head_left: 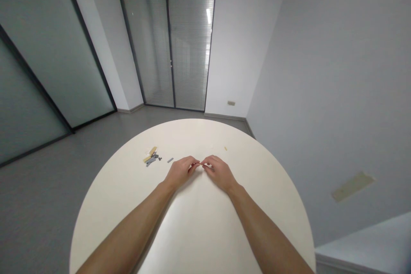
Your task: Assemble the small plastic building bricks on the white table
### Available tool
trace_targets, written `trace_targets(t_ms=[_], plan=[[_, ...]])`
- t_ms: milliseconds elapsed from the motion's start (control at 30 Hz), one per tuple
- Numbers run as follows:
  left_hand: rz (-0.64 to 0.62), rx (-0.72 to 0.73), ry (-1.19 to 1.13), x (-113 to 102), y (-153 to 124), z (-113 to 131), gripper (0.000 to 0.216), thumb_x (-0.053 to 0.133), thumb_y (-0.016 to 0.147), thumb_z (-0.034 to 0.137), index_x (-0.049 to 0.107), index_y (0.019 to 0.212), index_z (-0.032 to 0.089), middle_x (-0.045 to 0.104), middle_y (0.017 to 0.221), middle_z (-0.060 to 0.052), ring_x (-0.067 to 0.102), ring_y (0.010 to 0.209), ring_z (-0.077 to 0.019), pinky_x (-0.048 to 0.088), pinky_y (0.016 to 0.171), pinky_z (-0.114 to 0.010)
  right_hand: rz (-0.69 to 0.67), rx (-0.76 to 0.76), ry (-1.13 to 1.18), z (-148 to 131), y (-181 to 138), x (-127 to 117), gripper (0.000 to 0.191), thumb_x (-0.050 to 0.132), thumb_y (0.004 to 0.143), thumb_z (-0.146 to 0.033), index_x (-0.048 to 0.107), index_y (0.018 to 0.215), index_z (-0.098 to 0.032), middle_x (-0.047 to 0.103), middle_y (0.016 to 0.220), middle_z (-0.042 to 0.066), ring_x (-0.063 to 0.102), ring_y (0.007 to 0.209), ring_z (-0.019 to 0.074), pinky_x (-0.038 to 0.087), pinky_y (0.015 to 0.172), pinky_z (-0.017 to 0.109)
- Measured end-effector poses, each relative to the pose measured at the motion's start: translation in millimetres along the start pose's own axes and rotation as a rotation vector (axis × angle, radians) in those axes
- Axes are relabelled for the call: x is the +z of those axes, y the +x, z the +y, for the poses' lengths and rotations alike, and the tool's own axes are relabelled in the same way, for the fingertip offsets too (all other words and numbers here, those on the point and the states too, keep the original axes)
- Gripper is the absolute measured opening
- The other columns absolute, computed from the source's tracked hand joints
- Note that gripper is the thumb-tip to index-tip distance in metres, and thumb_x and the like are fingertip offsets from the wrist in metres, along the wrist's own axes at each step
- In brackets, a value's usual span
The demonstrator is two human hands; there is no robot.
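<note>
My left hand (180, 171) and my right hand (219, 172) rest on a round white table (192, 227), fingertips meeting near the middle. Both hands are pinched together on a tiny pale piece (201, 164) between them; it is too small to name. To the left of my left hand lies a small pile of tan and grey flat pieces (150, 156), with one loose grey piece (170, 160) beside it. A tiny tan bit (225, 148) lies just beyond my right hand.
The table stands in a bare room with a grey floor (48, 197). Glass doors with blinds (170, 51) are straight ahead, a frosted glass partition (41, 60) is on the left, and a plain wall (337, 94) is close on the right.
</note>
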State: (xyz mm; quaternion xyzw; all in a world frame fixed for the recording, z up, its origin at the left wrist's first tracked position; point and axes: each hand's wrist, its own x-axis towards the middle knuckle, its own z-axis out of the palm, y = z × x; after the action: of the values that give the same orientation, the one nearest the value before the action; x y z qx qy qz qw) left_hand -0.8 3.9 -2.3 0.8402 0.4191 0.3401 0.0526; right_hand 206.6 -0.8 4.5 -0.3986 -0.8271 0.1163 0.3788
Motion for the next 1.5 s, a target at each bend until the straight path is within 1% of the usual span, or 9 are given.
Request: trace_targets(t_ms=[333, 600, 733, 833, 1000, 1500], plan=[[0.004, -0.010, 0.004, -1.8, -0.6, 2.7, 0.022, 0.046, 0.099, 0.035, 0.064, 0.098, 0.022, 0.071, 0.091, -0.003, 0.066, 0.081, -0.0151, 0.047, 0.071, -0.025, 0.002, 0.026, -0.041, 1.5, -0.3, 1.5, 0.011, 0.059, 0.093, -0.019, 0.067, 0.099, -0.024, 0.069, 0.099, 0.001, 0.061, 0.097, 0.0163, 0.046, 0.086, 0.029], [-0.024, -0.073, 0.028, -5.1, 0.5, 7.6, 0.022, 0.046, 0.098, 0.034, 0.065, 0.098, 0.023, 0.071, 0.092, -0.002, 0.066, 0.082, -0.0158, 0.047, 0.071, -0.026, -0.022, 0.066, -0.064, 0.9, -0.8, 0.8, 0.012, 0.056, 0.096, -0.023, 0.066, 0.100, -0.023, 0.069, 0.098, 0.003, 0.061, 0.096, 0.0172, 0.047, 0.085, 0.030], [-0.042, -0.105, 0.086, -4.4, 0.7, 6.4, 0.019, 0.049, 0.096, 0.031, 0.066, 0.096, 0.022, 0.071, 0.094, -0.004, 0.064, 0.088, -0.0182, 0.048, 0.075, -0.028, -0.040, 0.079, -0.060, 2.3, -1.7, 1.7, 0.013, 0.056, 0.095, -0.022, 0.067, 0.101, -0.023, 0.070, 0.099, 0.003, 0.061, 0.097, 0.0174, 0.047, 0.086, 0.031], [-0.059, -0.095, 0.114, -3.6, 1.1, 4.5, 0.019, 0.049, 0.096, 0.029, 0.067, 0.094, 0.022, 0.069, 0.095, -0.005, 0.062, 0.091, -0.0196, 0.048, 0.079, -0.030, -0.067, 0.084, -0.066, 3.0, -1.9, 2.3, 0.013, 0.056, 0.094, -0.021, 0.068, 0.100, -0.023, 0.071, 0.098, 0.003, 0.061, 0.097, 0.0174, 0.046, 0.086, 0.031], [-0.068, -0.037, 0.131, -2.1, 2.4, 2.4, 0.021, 0.049, 0.096, 0.027, 0.067, 0.088, 0.020, 0.068, 0.093, -0.006, 0.059, 0.094, -0.0206, 0.047, 0.084, -0.032, -0.092, 0.091, -0.081, 3.2, -2.0, 2.2, 0.013, 0.058, 0.094, -0.021, 0.070, 0.098, -0.024, 0.072, 0.097, 0.002, 0.061, 0.096, 0.0177, 0.046, 0.086, 0.031], [-0.059, -0.073, 0.073, -1.0, 0.6, 2.6, 0.017, 0.053, 0.092, 0.025, 0.068, 0.086, 0.021, 0.069, 0.092, -0.006, 0.058, 0.096, -0.0219, 0.048, 0.084, -0.034, -0.091, 0.066, -0.136, 8.5, -2.8, 6.8, 0.016, 0.059, 0.092, -0.020, 0.073, 0.096, -0.025, 0.074, 0.098, 0.001, 0.062, 0.097, 0.0180, 0.047, 0.089, 0.032]])
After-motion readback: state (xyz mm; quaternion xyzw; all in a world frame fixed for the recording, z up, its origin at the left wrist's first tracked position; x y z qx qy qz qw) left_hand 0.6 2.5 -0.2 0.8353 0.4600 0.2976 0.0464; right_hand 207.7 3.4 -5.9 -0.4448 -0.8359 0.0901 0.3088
